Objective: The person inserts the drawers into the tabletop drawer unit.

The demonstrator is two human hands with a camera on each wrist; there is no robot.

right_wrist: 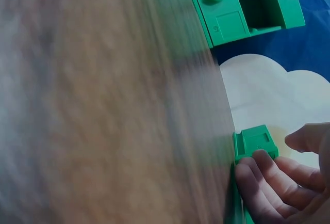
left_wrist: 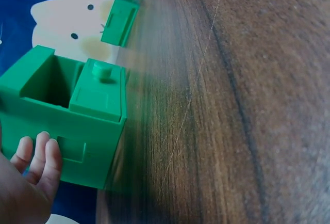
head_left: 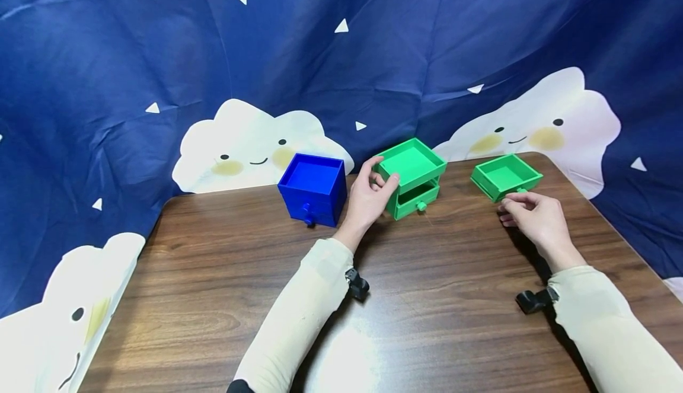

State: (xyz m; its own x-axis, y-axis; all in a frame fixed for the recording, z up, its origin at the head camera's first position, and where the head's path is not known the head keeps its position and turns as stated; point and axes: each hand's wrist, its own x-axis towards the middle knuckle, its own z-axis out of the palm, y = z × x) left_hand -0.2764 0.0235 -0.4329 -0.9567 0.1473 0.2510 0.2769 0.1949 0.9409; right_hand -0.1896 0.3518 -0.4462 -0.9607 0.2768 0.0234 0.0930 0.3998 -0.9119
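A green drawer cabinet [head_left: 411, 162] stands at the back of the table. Its upper slot [left_wrist: 54, 82] gapes, while the lower drawer [left_wrist: 100, 87], with a round knob, sits in place. My left hand [head_left: 368, 197] grips the cabinet's near left corner, thumb at the front edge and fingers against the side. Farther right, a loose green drawer [head_left: 507, 176] lies on the table, its hollow facing up. My right hand [head_left: 536, 221] is at the drawer's knob end, fingers loosely bent. In the right wrist view, the thumb stands apart from the fingers, which hide the knob.
A blue drawer cabinet [head_left: 315, 188] with knobs on its front stands just left of my left hand. The brown wooden table [head_left: 213, 298] ends at a blue curtain [head_left: 373, 43] printed with white clouds.
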